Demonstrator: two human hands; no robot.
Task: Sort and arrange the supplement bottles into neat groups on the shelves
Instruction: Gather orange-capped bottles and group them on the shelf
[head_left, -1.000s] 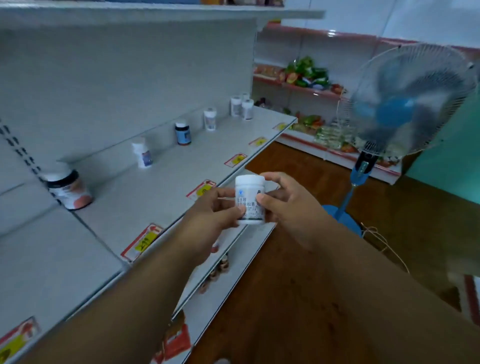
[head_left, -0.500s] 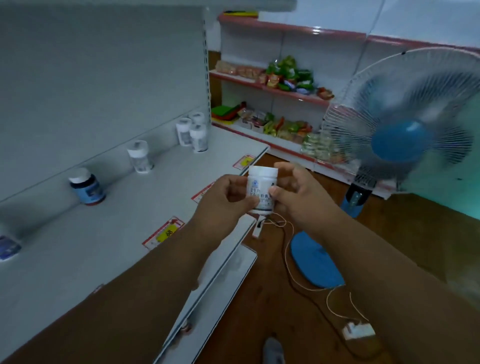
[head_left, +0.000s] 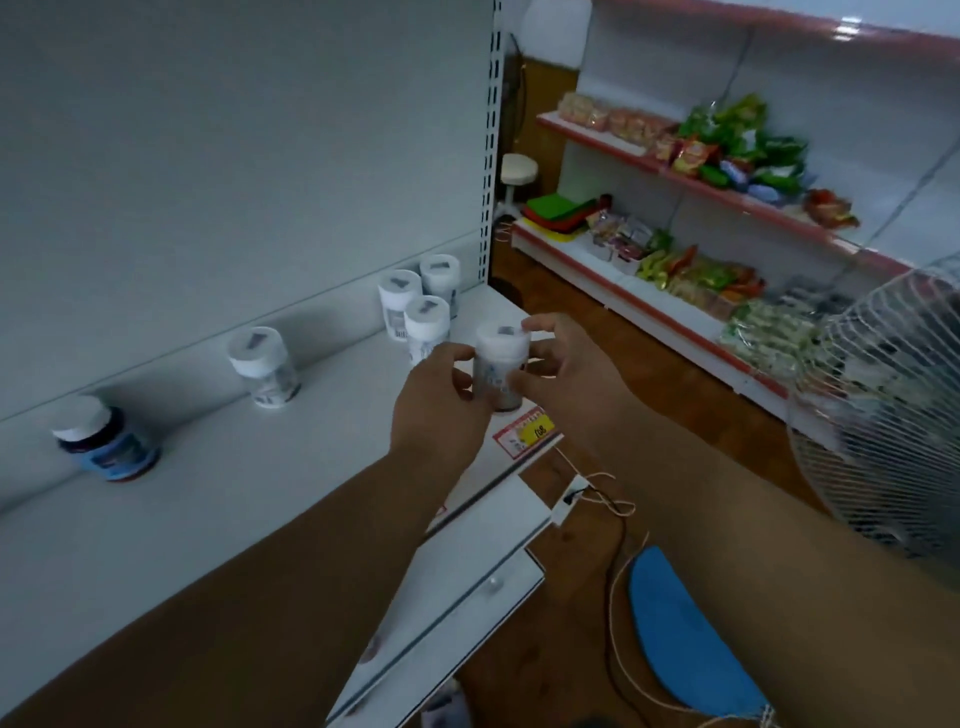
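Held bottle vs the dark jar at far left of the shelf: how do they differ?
The held bottle has a pale body; the dark jar has a dark body with a blue label.
The held bottle is slimmer; the dark jar looks squatter and wider.
The held bottle is gripped by the left hand and right hand above the shelf front edge; the dark jar stands on the shelf near the back panel.
Both are upright with white caps.
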